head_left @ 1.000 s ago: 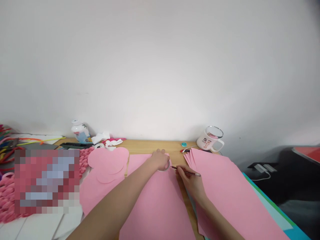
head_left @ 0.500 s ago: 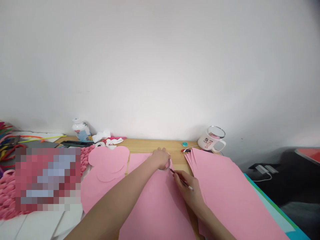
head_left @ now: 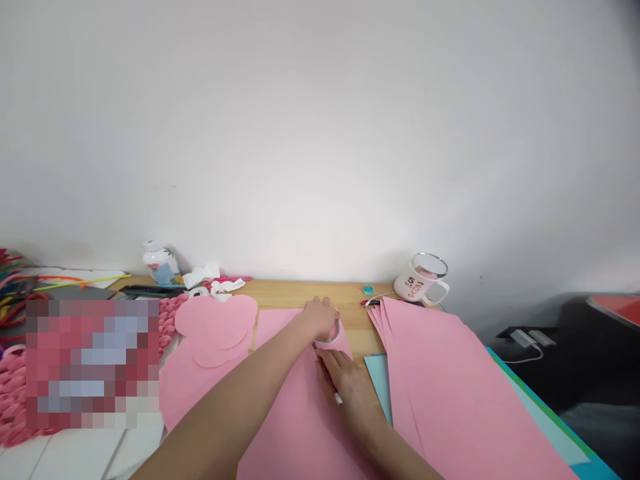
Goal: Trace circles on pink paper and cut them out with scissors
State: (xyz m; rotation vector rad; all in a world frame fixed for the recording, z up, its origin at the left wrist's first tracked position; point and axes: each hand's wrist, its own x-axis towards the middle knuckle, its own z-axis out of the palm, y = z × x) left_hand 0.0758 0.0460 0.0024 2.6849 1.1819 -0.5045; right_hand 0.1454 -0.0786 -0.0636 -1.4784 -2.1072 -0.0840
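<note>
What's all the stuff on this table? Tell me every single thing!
Big sheet: one, pink, in the middle.
Sheet stack: several, pink, fanned on the right.
Round cut-outs: a few, pink, overlapping, on the left.
Ring: one, pale, at the big sheet's far end.
Pencil: one, dark with white end, near the ring.
Mug: one, white, back right.
Bottle: one, white, back left.
Cap: one, teal, beside the mug.
Table: one, wooden, against the wall.
Left hand: one, pressing the ring.
Right hand: one, gripping the pencil.
</note>
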